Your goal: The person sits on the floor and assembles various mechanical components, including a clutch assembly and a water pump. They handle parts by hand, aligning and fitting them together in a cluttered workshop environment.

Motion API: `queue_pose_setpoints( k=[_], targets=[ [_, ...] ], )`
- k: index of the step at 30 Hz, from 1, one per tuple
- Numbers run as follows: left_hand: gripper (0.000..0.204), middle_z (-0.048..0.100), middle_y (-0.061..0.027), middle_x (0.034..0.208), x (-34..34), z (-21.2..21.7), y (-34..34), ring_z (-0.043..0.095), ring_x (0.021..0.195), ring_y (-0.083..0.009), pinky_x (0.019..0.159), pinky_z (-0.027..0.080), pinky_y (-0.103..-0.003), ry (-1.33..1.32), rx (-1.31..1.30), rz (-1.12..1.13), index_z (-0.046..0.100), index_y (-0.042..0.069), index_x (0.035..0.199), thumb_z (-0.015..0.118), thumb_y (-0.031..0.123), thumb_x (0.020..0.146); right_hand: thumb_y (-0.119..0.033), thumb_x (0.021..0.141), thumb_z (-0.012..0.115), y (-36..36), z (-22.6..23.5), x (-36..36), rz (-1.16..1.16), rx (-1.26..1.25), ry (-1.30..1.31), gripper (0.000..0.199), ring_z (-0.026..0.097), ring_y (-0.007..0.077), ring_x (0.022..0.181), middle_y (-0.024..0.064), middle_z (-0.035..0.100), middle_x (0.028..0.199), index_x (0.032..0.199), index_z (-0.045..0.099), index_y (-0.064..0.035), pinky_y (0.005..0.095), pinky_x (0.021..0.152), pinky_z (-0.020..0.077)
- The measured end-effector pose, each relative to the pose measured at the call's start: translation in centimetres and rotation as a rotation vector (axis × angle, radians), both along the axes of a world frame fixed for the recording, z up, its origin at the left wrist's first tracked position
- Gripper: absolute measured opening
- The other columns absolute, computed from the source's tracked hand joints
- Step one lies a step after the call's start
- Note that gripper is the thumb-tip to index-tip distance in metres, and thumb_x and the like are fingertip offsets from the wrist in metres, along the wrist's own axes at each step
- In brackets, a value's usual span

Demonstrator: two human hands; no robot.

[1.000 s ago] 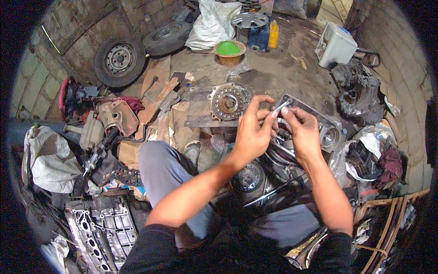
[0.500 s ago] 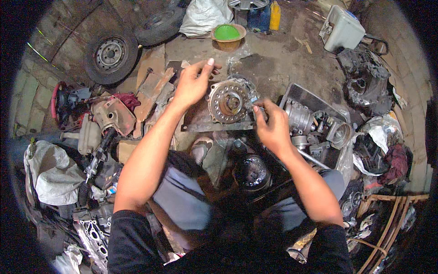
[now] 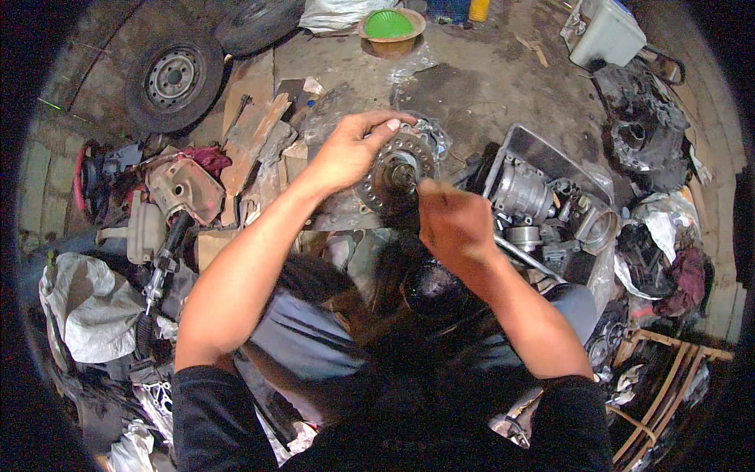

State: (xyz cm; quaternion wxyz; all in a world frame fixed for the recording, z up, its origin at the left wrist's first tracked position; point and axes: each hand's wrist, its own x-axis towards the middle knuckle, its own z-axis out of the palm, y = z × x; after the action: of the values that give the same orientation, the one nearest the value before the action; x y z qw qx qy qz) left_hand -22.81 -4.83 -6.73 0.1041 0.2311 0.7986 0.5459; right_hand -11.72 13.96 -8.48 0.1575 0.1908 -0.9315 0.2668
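Looking down from the head camera, the person sat on the workshop floor with a round metal flange (image 3: pixel 397 169), ringed with bolt holes, lying on the ground straight ahead of the knees. The left hand (image 3: pixel 352 149) lay over the flange's left rim, fingers (image 3: pixel 385 122) curled across the top edge and gripping it. The right hand (image 3: pixel 452 220) was bunched into a closed fist just below and right of the hub, its fingertips pinched at the centre; whether something small sat between them I could not tell, since motion blurred it. Just right of the hands stood a grey metal tray (image 3: pixel 543 153) of engine parts. A spare wheel (image 3: pixel 173 79) lay well off to the left, and a green bowl (image 3: pixel 391 25) sat beyond the flange.
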Motion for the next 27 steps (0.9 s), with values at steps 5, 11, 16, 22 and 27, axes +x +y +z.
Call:
queue_pose_setpoints(
  k=[5, 11, 16, 22, 27],
  targets=[
    [0.031, 0.074, -0.0127, 0.117, 0.0, -0.4, 0.0, 0.066, 0.113, -0.0196, 0.103, 0.048, -0.035, 0.011, 0.022, 0.031, 0.071, 0.001, 0.121, 0.054, 0.021, 0.105, -0.006, 0.084, 0.064, -0.4, 0.4, -1.0, -0.018, -0.215, -0.195, 0.012, 0.069, 0.0462, 0.084, 0.0248, 0.069, 0.085, 0.094, 0.064, 0.0004, 0.0526, 0.072, 0.0540],
    [0.031, 0.074, -0.0121, 0.119, -0.7, -1.2, -0.1, 0.065, 0.117, -0.0210, 0.106, 0.046, -0.036, 0.101, -0.002, 0.005, 0.071, 0.002, 0.122, 0.055, 0.022, 0.105, -0.004, 0.087, 0.066, -0.9, 1.7, -0.5, -0.084, -0.040, -0.054, 0.008, 0.069, 0.0441, 0.075, 0.0247, 0.068, 0.079, 0.091, 0.063, 0.0015, 0.0500, 0.066, 0.0554],
    [0.031, 0.075, -0.0143, 0.116, -0.8, -1.8, 0.1, 0.068, 0.113, -0.0239, 0.103, 0.048, -0.038, 0.118, 0.013, 0.007, 0.072, 0.001, 0.120, 0.055, 0.023, 0.104, -0.004, 0.087, 0.065, -1.8, 1.4, 0.4, -0.098, 0.174, 0.002, 0.006, 0.069, 0.0436, 0.071, 0.0245, 0.067, 0.078, 0.088, 0.061, 0.0007, 0.0517, 0.064, 0.0552],
    [0.029, 0.075, -0.0174, 0.111, -1.0, -2.3, 0.5, 0.071, 0.109, -0.0318, 0.098, 0.051, -0.041, 0.100, 0.064, 0.076, 0.074, 0.004, 0.115, 0.058, 0.023, 0.100, -0.007, 0.090, 0.067, -1.1, 2.7, -1.3, -0.177, -0.254, -0.322, 0.015, 0.072, 0.0434, 0.087, 0.0294, 0.070, 0.091, 0.095, 0.071, 0.0062, 0.0481, 0.077, 0.0536],
    [0.031, 0.075, -0.0154, 0.115, -1.0, -2.1, 0.4, 0.069, 0.111, -0.0252, 0.100, 0.051, -0.039, 0.143, 0.025, 0.035, 0.073, 0.004, 0.120, 0.054, 0.023, 0.104, -0.010, 0.091, 0.068, -1.0, 2.3, -0.9, -0.242, -0.341, -0.271, 0.018, 0.075, 0.0365, 0.086, 0.0273, 0.072, 0.090, 0.098, 0.073, 0.0061, 0.0422, 0.077, 0.0542]
  ],
)
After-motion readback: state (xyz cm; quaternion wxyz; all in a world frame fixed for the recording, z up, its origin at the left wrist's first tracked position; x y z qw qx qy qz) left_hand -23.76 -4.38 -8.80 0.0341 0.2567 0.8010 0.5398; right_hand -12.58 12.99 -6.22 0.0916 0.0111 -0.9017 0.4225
